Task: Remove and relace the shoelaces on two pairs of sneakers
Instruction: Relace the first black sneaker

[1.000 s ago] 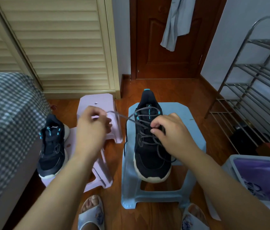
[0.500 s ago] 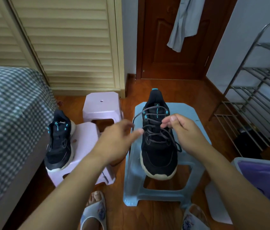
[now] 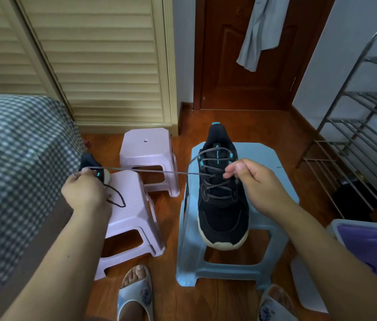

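Note:
A black sneaker [image 3: 223, 212] with teal eyelets and a cream sole stands on a light blue stool [image 3: 273, 163], toe toward me. Its grey shoelace [image 3: 150, 170] runs taut from the upper eyelets out to the left. My left hand [image 3: 84, 193] grips the lace's far end over the near pink stool [image 3: 134, 218], with the loose tail looping below the fingers. My right hand [image 3: 256, 181] pinches the lace at the sneaker's right-side eyelets. A second black sneaker [image 3: 90, 164] sits on the near pink stool, mostly hidden behind my left hand.
A second pink stool [image 3: 147, 147] stands behind the first. A bed with a checked cover [image 3: 14, 163] fills the left. A metal shoe rack [image 3: 363, 140] lines the right wall, and a lidded bin with purple contents [image 3: 372, 246] sits at lower right. My slippered feet are on the wooden floor.
My left hand swung far out to the left, drawing the lace taut through the eyelets. My right hand stayed at the sneaker's laces. The camera shifted slightly.

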Demonstrator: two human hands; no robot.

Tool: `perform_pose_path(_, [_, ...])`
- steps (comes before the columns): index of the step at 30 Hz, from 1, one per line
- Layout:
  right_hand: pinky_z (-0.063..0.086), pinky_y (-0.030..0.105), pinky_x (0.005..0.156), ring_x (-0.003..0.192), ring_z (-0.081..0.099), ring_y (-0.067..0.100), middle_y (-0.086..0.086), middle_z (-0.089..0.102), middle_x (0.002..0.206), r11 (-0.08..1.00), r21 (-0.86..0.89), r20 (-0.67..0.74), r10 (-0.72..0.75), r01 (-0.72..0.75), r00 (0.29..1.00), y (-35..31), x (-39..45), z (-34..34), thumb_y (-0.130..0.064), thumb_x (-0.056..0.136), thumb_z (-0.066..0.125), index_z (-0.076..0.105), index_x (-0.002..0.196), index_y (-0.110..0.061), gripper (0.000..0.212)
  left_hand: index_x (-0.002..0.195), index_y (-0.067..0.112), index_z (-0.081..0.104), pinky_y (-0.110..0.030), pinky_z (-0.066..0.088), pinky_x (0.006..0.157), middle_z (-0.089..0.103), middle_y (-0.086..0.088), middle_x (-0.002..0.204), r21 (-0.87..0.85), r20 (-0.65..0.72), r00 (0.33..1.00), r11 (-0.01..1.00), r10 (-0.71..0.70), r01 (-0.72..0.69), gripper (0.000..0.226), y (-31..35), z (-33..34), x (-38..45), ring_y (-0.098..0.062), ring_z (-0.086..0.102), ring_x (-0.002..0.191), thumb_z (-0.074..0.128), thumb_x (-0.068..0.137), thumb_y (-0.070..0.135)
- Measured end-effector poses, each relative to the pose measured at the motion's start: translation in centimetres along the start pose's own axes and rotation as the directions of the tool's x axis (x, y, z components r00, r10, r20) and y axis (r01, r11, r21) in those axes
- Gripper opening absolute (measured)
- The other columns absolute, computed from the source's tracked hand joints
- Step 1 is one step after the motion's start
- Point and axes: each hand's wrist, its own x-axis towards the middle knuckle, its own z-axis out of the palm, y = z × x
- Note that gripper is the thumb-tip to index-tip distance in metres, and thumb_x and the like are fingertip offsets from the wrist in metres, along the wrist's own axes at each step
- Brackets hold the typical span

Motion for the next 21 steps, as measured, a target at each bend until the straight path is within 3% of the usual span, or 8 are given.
perform_pose_path(4, [0.051,0.033,0.090,0.098,0.063,0.004,-0.018,0.072,0.092,0.998,-0.055,-0.020,-0.010,0.009,1.000,0.0,0.1,-0.1,-0.028,0.106,0.044,0.067,0.095,-0.030,0.026,0.068,0.023,0.055,-0.038,0.036,0.061,0.056,-0.004,0.073,0.014,0.004,0.996,0.996,0.088,-0.088,0.024,0.4,0.3,-0.1,-0.023,0.045,0.066,0.055,0.091,0.033])
perform_pose_path(9, [0.050,0.026,0.090,0.095,0.058,0.002,-0.016,0.060,0.101,0.984,-0.166,-0.034,-0.079,0.072,0.996,0.0,-0.5,0.6,-0.013,0.093,0.066,0.065,0.104,-0.028,0.018,0.066,0.021,0.050,-0.030,0.026,0.048,0.049,0.000,0.062,-0.025,-0.012,1.000,1.000,-0.014,0.014,0.015,0.2,0.1,-0.1,-0.019,0.034,0.051,0.054,0.081,0.018])
perform_pose_path(13, [0.043,0.018,0.076,0.080,0.053,0.003,-0.017,0.043,0.095,0.971,-0.234,-0.204,-0.097,0.047,0.974,-0.1,-0.7,1.2,-0.020,0.089,0.071,0.069,0.094,-0.026,0.007,0.061,0.021,0.048,-0.032,0.027,0.052,0.038,0.004,0.048,0.213,0.268,0.958,0.976,-0.101,0.043,0.024,0.8,0.5,-0.7,-0.018,0.031,0.044,0.051,0.082,0.033])
perform_pose_path(14, [0.040,0.015,0.073,0.077,0.053,0.003,-0.016,0.044,0.092,0.967,-0.252,-0.213,-0.085,0.029,0.973,-0.1,-0.7,1.2,-0.022,0.089,0.071,0.070,0.091,-0.026,0.005,0.066,0.016,0.055,-0.033,0.033,0.055,0.048,0.001,0.053,0.421,0.386,0.919,0.902,-0.079,-0.099,0.028,0.6,0.4,-0.8,-0.022,0.042,0.049,0.054,0.089,0.031])
perform_pose_path(16, [0.034,0.011,0.066,0.075,0.051,0.002,-0.015,0.043,0.086,0.943,-0.332,-0.180,-0.091,0.026,0.979,-0.2,-0.8,1.1,-0.023,0.089,0.072,0.071,0.092,-0.025,0.004,0.091,0.006,0.071,-0.035,0.050,0.072,0.069,-0.007,0.084,0.768,0.585,0.802,0.400,-0.121,-0.500,0.024,-0.8,0.1,-0.4,-0.026,0.063,0.078,0.062,0.097,0.028])
perform_pose_path(18, [0.033,0.014,0.064,0.073,0.048,0.005,-0.014,0.041,0.083,0.897,-0.438,-0.137,-0.132,0.060,0.982,-0.4,-0.7,1.0,-0.024,0.089,0.071,0.071,0.094,-0.023,0.005,0.113,0.012,0.071,-0.039,0.056,0.088,0.072,-0.005,0.109,0.738,0.663,0.730,-0.021,-0.168,-0.675,0.024,-2.0,-0.3,-0.3,-0.025,0.068,0.097,0.062,0.098,0.029])
perform_pose_path(19, [0.033,0.018,0.063,0.074,0.047,0.007,-0.014,0.041,0.083,0.864,-0.497,-0.115,-0.153,0.077,0.981,-0.6,-0.6,1.0,-0.023,0.088,0.071,0.070,0.093,-0.022,0.005,0.118,0.017,0.070,-0.040,0.056,0.090,0.072,-0.003,0.115,0.713,0.689,0.714,-0.055,-0.127,-0.699,0.024,-2.0,-0.1,-0.8,-0.025,0.068,0.100,0.060,0.099,0.028])
perform_pose_path(21, [0.035,0.026,0.066,0.079,0.049,0.014,-0.011,0.042,0.083,0.801,-0.592,-0.087,-0.176,0.091,0.981,-1.2,-0.4,1.3,-0.022,0.088,0.069,0.067,0.086,-0.019,0.004,0.119,0.023,0.069,-0.036,0.056,0.086,0.071,0.002,0.117,0.622,0.776,0.628,0.100,0.053,-0.777,0.022,-1.4,1.1,-3.1,-0.023,0.068,0.101,0.056,0.101,0.026])
